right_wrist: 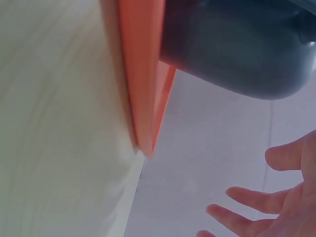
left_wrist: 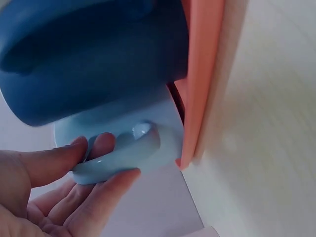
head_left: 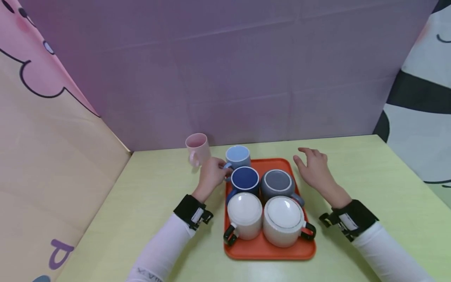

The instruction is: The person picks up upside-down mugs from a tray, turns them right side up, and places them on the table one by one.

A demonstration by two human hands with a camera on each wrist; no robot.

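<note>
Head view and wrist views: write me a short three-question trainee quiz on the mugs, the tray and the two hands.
1. True or false: the left hand pinches the handle of the light blue mug.
2. How many mugs stand on the orange tray?
A. three
B. five
C. six
3. Fill in: the pink mug stands on the ____, off the tray.

Key
1. True: the left wrist view shows thumb and fingers round the handle.
2. B: light blue, dark blue mug, grey mug and two white mugs.
3. table. The right hand hovers with spread fingers and holds nothing.
</note>
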